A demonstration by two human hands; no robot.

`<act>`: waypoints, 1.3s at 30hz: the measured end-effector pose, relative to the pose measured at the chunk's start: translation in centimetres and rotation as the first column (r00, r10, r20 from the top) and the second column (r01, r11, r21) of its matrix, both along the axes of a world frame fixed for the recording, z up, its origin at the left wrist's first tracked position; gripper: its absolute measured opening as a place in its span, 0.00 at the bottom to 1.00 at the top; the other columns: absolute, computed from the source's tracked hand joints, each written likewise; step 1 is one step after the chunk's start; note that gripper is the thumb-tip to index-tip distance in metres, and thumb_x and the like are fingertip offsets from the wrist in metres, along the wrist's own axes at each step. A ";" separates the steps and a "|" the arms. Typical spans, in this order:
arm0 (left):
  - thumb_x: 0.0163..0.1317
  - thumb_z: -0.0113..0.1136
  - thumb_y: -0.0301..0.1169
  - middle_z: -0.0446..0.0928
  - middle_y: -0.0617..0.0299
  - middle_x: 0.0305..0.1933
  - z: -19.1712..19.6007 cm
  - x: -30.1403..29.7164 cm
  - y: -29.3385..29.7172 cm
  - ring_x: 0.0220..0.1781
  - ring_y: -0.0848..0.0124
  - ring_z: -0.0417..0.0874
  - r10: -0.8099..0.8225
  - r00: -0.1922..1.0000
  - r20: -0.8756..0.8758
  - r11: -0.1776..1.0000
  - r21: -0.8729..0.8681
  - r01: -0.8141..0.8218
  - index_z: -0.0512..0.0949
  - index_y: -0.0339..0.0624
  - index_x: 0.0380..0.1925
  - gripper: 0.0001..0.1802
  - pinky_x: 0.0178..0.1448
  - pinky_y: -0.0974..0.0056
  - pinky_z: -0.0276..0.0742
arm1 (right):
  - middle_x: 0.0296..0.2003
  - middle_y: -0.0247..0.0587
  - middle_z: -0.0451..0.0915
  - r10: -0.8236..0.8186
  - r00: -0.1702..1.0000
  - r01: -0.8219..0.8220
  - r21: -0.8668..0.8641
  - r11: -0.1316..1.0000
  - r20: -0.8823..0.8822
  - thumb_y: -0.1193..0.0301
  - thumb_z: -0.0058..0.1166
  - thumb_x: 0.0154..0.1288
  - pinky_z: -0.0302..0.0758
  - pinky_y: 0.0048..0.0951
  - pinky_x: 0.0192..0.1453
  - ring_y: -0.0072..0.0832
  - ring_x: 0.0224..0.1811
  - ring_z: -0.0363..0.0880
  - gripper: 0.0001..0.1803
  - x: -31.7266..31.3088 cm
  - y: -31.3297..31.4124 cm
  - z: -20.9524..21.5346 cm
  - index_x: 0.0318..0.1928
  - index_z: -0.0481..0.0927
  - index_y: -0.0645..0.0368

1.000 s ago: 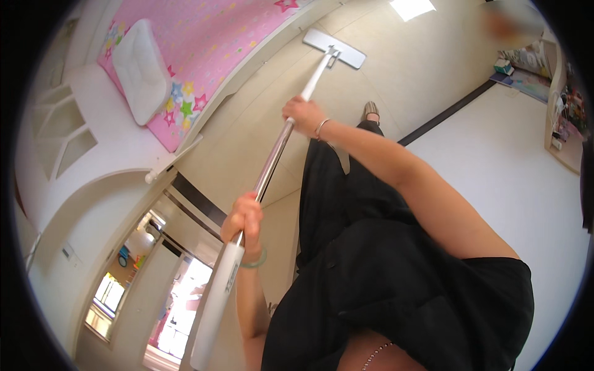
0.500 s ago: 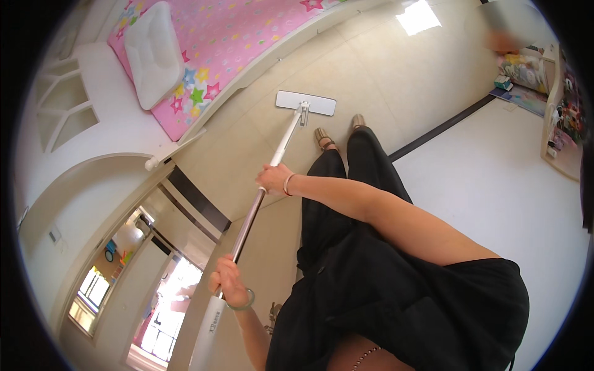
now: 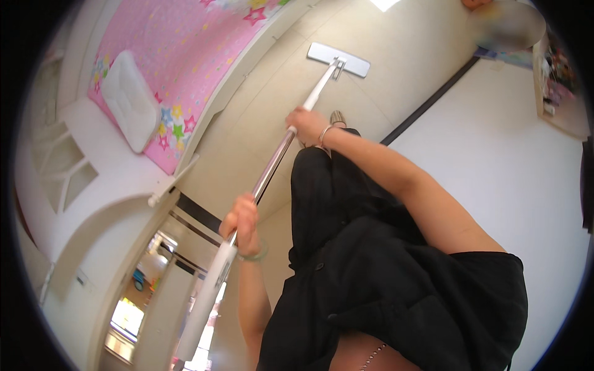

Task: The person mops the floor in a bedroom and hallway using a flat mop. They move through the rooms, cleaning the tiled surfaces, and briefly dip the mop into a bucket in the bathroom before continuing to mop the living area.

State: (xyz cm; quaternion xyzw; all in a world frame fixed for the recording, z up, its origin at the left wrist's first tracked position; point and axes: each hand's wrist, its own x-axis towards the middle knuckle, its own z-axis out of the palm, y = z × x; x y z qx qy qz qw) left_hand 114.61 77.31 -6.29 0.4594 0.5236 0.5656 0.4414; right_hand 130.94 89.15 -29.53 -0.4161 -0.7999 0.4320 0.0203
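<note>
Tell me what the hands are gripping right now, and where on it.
Both hold a flat mop by its pole: the left hand near the white upper end, the right hand farther down the metal shaft.

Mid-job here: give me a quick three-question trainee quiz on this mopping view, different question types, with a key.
1. True or false: both hands grip the mop pole.
2. Which hand is closer to the mop head? A) left hand B) right hand
3. Fill in: the mop head lies flat on the tiled floor, beside the bed with the ___ star-patterned cover.

Key: 1 true; 2 B; 3 pink.
</note>
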 end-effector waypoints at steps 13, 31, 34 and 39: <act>0.64 0.49 0.17 0.69 0.64 0.21 -6.6 16.3 13.1 0.26 0.75 0.69 -0.594 0.804 0.016 0.801 0.108 0.590 0.62 0.43 0.19 0.16 0.56 0.54 0.71 | 0.41 0.33 0.79 -0.641 0.759 0.615 0.198 0.763 0.110 0.64 0.52 0.66 0.79 0.42 0.47 0.36 0.56 0.74 0.06 21.6 4.4 -4.3 0.34 0.76 0.51; 0.54 0.55 0.13 0.69 0.60 0.18 -0.7 -13.5 3.5 0.22 0.67 0.72 -0.886 0.462 -0.033 0.463 -0.009 0.886 0.62 0.40 0.15 0.17 0.48 0.54 0.76 | 0.31 0.42 0.74 -0.915 0.384 0.919 0.145 0.367 -0.120 0.75 0.55 0.53 0.75 0.40 0.50 0.45 0.44 0.74 0.04 -10.9 -17.2 -1.8 0.28 0.74 0.52; 0.57 0.49 0.14 0.69 0.59 0.20 4.3 -21.9 3.1 0.25 0.67 0.71 -0.910 0.398 -0.119 0.410 -0.106 0.906 0.64 0.39 0.20 0.11 0.53 0.51 0.74 | 0.31 0.41 0.75 -0.935 0.298 0.953 0.008 0.302 -0.194 0.73 0.56 0.53 0.77 0.41 0.47 0.45 0.44 0.74 0.03 -22.3 -18.3 0.7 0.27 0.74 0.53; 0.59 0.48 0.16 0.68 0.62 0.19 8.6 -28.8 1.7 0.25 0.70 0.70 -0.884 0.441 -0.155 0.464 -0.194 0.864 0.64 0.42 0.20 0.12 0.53 0.49 0.72 | 0.32 0.38 0.75 -0.873 0.392 0.913 0.010 0.407 -0.290 0.72 0.58 0.53 0.78 0.41 0.46 0.41 0.47 0.74 0.04 -31.3 -18.2 3.1 0.27 0.76 0.53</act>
